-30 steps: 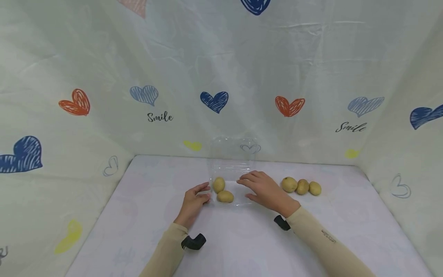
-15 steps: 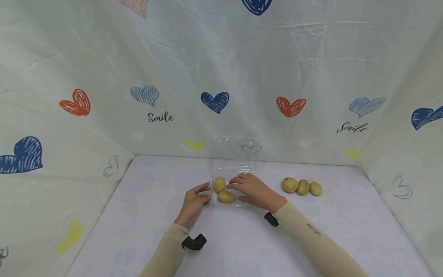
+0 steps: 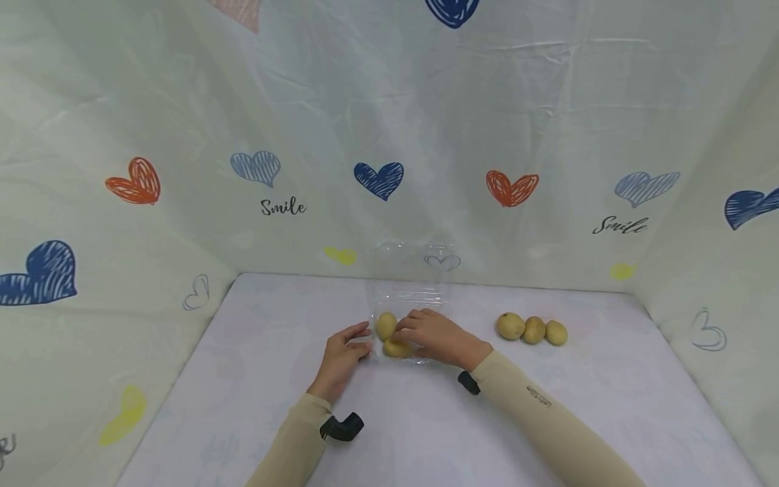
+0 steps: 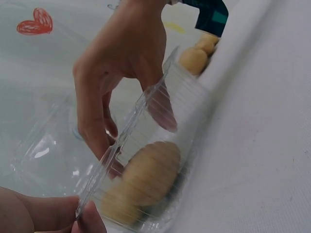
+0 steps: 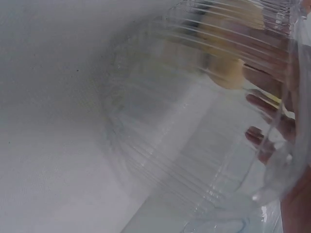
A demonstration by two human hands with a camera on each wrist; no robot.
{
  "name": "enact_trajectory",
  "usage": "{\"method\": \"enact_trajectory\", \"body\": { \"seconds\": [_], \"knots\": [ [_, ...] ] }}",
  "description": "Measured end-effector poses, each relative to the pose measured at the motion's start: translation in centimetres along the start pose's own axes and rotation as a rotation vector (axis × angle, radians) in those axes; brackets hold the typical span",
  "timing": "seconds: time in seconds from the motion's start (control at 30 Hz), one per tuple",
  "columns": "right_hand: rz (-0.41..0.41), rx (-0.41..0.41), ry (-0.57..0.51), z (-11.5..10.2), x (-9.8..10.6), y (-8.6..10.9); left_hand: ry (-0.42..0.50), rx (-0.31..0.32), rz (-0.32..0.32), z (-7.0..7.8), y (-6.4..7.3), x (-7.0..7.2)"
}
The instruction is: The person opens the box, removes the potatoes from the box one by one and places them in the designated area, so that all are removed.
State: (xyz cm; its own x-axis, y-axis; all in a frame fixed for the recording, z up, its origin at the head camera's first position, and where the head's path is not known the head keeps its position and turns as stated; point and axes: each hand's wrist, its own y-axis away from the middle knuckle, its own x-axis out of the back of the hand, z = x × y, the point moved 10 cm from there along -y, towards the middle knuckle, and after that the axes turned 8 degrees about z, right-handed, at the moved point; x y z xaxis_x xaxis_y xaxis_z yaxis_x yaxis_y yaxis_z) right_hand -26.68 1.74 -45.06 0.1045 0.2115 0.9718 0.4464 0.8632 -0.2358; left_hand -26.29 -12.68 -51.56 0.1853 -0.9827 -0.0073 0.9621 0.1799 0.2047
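Note:
A clear plastic clamshell container point(image 3: 426, 358) stands in the middle of the table, its lid point(image 3: 404, 270) raised at the back. My left hand point(image 3: 341, 355) pinches its left rim between thumb and fingers, as the left wrist view shows. Inside, toward the left, lie two potatoes, the rear potato point(image 3: 386, 325) and the front potato point(image 3: 395, 348). My right hand point(image 3: 441, 338) reaches into the container from the right. Its fingers hang spread over the front potato point(image 4: 153, 172), the fingers at its far side and the thumb point(image 4: 163, 114) apart from it.
Three more potatoes point(image 3: 533, 330) lie in a row on the table, right of the container. Behind the white table point(image 3: 274, 304) hangs a pale curtain point(image 3: 304, 101) printed with hearts. A black wrist mount point(image 3: 342, 427) juts from the left sleeve.
My right hand has moved left and slightly down inside the container, onto the front potato. The left hand keeps its place at the rim.

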Motion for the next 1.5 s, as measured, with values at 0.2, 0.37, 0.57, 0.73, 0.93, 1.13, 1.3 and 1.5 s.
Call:
{"method": "enact_trajectory", "body": {
  "seconds": [0.2, 0.37, 0.57, 0.73, 0.93, 1.13, 1.3, 1.5],
  "knots": [
    [-0.058, -0.019, 0.016, -0.1, -0.9, -0.4, -0.008, 0.001, 0.005, -0.2, 0.0, 0.0],
    [-0.041, 0.01, 0.032, -0.3, -1.1, -0.7, -0.012, -0.002, 0.008, -0.2, 0.1, -0.1],
    [-0.045, 0.021, 0.034, -0.5, -1.1, -1.0, -0.011, 0.0, 0.005, -0.3, 0.1, -0.1],
    [-0.041, 0.017, 0.036, -0.4, -0.8, -1.0, 0.001, -0.011, -0.008, -0.1, 0.0, -0.3],
    [-0.033, 0.016, 0.035, -0.1, -0.6, -0.7, 0.002, -0.02, -0.013, 0.2, 0.1, -0.4],
    [-0.024, 0.029, 0.055, 0.1, -0.7, -0.6, -0.005, -0.011, -0.003, 0.2, 0.0, -0.3],
    [-0.036, 0.034, 0.059, 0.2, -1.2, -0.6, -0.009, 0.0, 0.012, 0.0, -0.1, -0.1],
    [-0.056, 0.011, 0.048, 0.4, -1.4, -0.6, -0.009, 0.004, 0.018, -0.1, -0.1, 0.1]
  ]
}}
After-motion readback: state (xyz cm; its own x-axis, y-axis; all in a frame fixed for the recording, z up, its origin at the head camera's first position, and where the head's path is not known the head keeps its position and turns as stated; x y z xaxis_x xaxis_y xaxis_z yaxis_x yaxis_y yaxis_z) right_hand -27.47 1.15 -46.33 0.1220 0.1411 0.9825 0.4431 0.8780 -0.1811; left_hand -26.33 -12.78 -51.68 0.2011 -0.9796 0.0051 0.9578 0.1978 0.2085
